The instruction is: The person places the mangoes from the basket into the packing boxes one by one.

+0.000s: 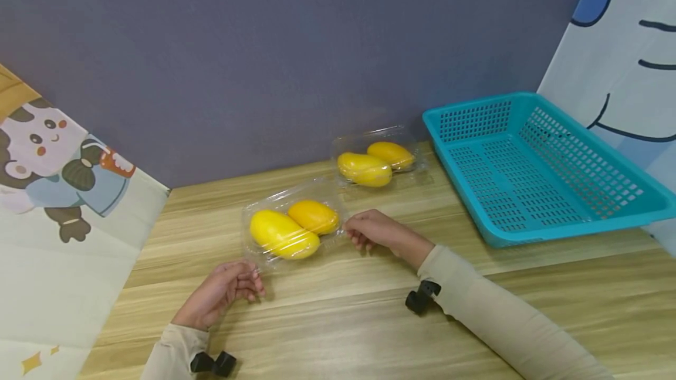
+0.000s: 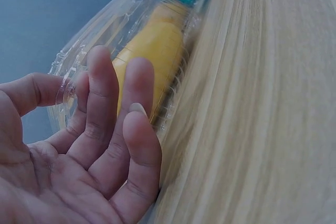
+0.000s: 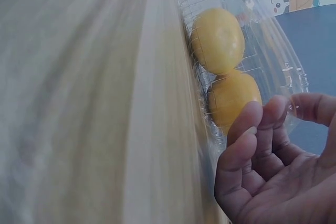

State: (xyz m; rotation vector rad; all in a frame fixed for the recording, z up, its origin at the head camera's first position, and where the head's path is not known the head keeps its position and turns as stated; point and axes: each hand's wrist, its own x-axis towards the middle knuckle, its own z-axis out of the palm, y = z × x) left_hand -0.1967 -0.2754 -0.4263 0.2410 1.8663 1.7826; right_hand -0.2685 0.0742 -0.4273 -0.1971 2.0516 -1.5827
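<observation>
A clear plastic clamshell box (image 1: pixel 282 198) with two yellow mangoes (image 1: pixel 282 234) in it is between my hands, close to the tabletop. My left hand (image 1: pixel 224 289) pinches its near left corner between thumb and index finger; the other fingers are loosely bent, as the left wrist view shows. At the box's right edge, my right hand (image 1: pixel 379 230) pinches the rim with thumb and fingertip. The right wrist view shows both mangoes (image 3: pixel 218 40) through the clear wall. Whether the box touches the table cannot be told.
Behind and to the right stands a second clear box (image 1: pixel 345 142) with two mangoes (image 1: pixel 364 170), near the grey wall (image 1: pixel 264 63). A turquoise perforated basket (image 1: pixel 475 204) sits at the right. Wood-patterned tabletop (image 1: pixel 338 333) spreads below the hands. Cartoon-printed panels (image 1: pixel 63 192) flank both sides.
</observation>
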